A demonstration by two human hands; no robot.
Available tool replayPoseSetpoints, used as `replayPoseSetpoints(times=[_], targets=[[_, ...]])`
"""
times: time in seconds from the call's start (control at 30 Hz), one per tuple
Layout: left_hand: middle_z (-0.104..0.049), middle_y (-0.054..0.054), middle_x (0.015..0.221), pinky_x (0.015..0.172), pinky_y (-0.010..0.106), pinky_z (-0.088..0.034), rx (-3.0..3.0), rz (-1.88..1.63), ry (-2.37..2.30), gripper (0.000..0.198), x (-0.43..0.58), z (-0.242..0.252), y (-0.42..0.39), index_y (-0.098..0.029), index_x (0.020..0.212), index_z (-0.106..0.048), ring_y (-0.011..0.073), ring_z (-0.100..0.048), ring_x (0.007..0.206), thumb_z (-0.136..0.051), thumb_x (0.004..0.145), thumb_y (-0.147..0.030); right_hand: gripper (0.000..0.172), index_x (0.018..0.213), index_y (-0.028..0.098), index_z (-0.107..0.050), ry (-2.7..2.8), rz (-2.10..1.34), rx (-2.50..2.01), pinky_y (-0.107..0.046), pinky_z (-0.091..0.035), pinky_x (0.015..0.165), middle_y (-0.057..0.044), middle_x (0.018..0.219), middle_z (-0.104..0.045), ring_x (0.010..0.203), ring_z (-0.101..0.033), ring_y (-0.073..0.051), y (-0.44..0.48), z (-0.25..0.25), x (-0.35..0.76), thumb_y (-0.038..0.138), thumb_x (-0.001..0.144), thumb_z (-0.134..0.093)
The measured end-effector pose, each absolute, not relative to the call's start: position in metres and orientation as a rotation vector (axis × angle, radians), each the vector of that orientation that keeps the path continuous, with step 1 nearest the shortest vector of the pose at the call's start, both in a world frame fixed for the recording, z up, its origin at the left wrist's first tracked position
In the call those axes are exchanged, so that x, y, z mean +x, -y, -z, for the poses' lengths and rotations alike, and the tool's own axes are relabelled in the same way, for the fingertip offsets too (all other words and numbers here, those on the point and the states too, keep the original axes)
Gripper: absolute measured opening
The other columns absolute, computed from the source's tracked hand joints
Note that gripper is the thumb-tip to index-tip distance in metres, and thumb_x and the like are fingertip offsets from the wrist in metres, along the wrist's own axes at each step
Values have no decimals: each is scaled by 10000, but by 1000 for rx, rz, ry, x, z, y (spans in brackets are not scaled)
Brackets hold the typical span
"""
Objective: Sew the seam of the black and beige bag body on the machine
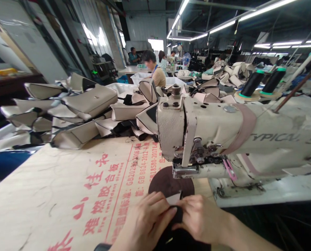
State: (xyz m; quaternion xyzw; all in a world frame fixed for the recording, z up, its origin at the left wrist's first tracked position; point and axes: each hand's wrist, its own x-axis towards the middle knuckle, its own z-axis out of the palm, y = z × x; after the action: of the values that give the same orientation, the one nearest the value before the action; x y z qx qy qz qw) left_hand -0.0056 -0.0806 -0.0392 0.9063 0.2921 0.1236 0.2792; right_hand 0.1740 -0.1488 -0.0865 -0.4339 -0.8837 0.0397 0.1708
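The left hand and the right hand are working together at the bottom center of the frame, each closed in a narrow pinch on a black bag piece, with the fingers approaching it from opposite sides. A pale tab is projecting from the upper edge of that piece, pointing forward and away from the person. The long axis of the black bag piece is running roughly front to back, from the lower frame edge up between the hands toward the pale tab. Directly ahead of the hands, a dark brown round mat is lying on a plywood table top that is carrying printed red characters. Forward and to the right of the hands, the presser foot assembly of a cream sewing machine head is overhanging the far edge of the mat, making the right hand the nearer of the two to the machine. Two black thread cones are standing at the upper right, beige bag panels are lying in heaps at the upper left, and a co-worker is positioned farther back near the top center.
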Motion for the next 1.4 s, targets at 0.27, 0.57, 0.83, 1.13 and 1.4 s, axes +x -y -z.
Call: replayPoseSetpoints(times=[0.27,0.57,0.83,1.13,1.4], targets=[[-373,-50,559,491,213,-257,1943,-143,-1037,354,10,50,69,-161,594,-492,98,-358,557,-426,827,-420,282,759,158,-603,2266,-351,-1288,-242,-451,648,-16,717,-625,691,-600,-141,146,90,181,339,921,-460],[-322,-58,561,487,223,-212,1787,-193,-1076,395,6,66,69,-166,570,-426,89,-297,555,-444,804,-483,167,1004,184,-518,1898,-317,-1403,-350,-425,844,-55,991,-558,937,-508,-189,154,84,168,296,882,-537],[-523,-34,713,644,221,-415,2056,-465,-1083,212,-15,48,95,-182,915,-568,108,-498,676,-435,886,-345,99,921,164,-531,1993,-207,-1246,-300,-411,729,-37,841,-556,802,-486,-167,153,86,166,204,926,-440],[-588,33,925,760,292,-510,2663,-453,-796,382,-28,68,105,-213,1242,-471,163,-554,845,-386,885,-104,114,902,171,-574,1943,-296,-1235,-269,-404,729,-25,827,-588,806,-521,-150,148,83,168,222,919,-473],[-580,47,882,724,271,-509,2629,-552,-805,302,-22,67,99,-187,1023,-575,159,-542,812,-356,863,-56,170,1020,180,-586,1992,-454,-1179,-247,-405,778,-31,903,-589,858,-527,-138,146,78,178,272,910,-495]])
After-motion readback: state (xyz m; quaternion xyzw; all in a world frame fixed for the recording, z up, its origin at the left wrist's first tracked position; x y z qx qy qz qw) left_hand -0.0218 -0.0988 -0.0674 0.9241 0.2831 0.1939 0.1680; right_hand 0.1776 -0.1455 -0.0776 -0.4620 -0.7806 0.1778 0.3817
